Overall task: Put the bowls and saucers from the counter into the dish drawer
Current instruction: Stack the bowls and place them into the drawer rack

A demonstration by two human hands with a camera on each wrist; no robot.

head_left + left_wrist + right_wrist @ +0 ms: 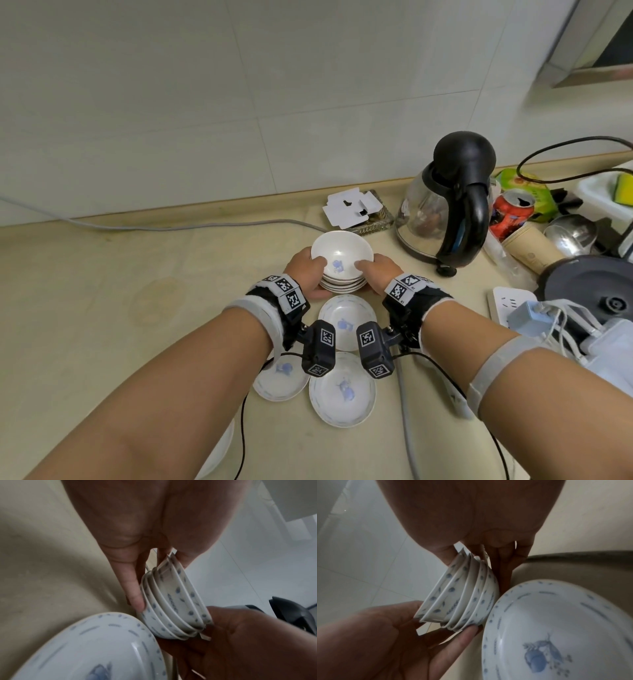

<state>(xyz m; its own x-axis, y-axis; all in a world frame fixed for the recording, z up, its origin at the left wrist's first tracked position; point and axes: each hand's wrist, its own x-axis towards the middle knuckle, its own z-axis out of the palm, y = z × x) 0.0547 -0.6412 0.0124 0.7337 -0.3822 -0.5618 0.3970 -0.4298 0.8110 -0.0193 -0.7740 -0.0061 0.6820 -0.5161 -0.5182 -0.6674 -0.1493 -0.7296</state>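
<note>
A stack of several white bowls with blue dots [342,263] sits between both hands above the beige counter [137,308]. My left hand [306,274] grips its left side, thumb on the top rim, fingers [133,592] under the lowest bowl. My right hand [376,274] grips the right side the same way. The wrist views show the stack [171,605] [462,599] tilted, close to a saucer [96,649] [556,628]. Three blue-patterned saucers lie nearer me: one [347,322] just behind the wrists, two [281,377] [342,390] at the front. The drawer is out of view.
A glass kettle with a black handle [448,205] stands right of the bowls. Behind it are a red can [510,212], a paper cup [527,246], a power strip [507,305] and cables. Folded cardboard [352,209] lies at the wall. A white plate edge [219,452] shows bottom left.
</note>
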